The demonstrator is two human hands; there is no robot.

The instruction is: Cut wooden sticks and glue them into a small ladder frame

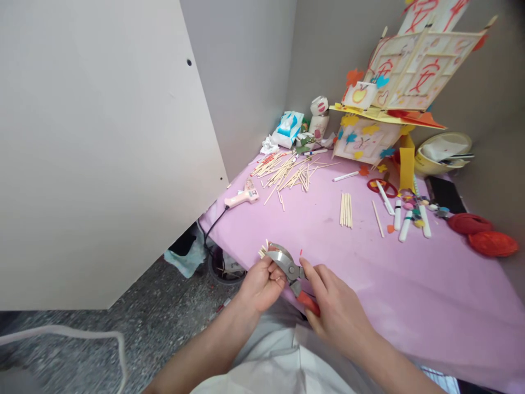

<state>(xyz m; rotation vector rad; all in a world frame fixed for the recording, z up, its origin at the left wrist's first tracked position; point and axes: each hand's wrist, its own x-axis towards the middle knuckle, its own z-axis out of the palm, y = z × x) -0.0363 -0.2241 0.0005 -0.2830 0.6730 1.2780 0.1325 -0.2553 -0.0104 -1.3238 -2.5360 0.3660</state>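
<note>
Shears (291, 270): sat at lower centre by the cloth's near-left edge, blades aimed upper left, red handle lower right, long axis slanting between the hands.
Right hand (337, 295): fingers were wrapped around the shears' handle.
Left hand (262, 288): curled fingers gripped short sticks (262, 253), tips poking out up and left; whether the blades touched them could not be told.
Pink cloth (410, 295): lightly creased, it stretched broadly to the lower right, giving the right hand side room; its left edge ran diagonally near the left hand.
Stick row (346, 210): pale, slim wood, side by side, right of centre, pointing up the frame.
Stick pile (283, 174): crisscrossed, upper centre.
Glue gun (243, 197): smooth, pale pink, left of centre.
</note>
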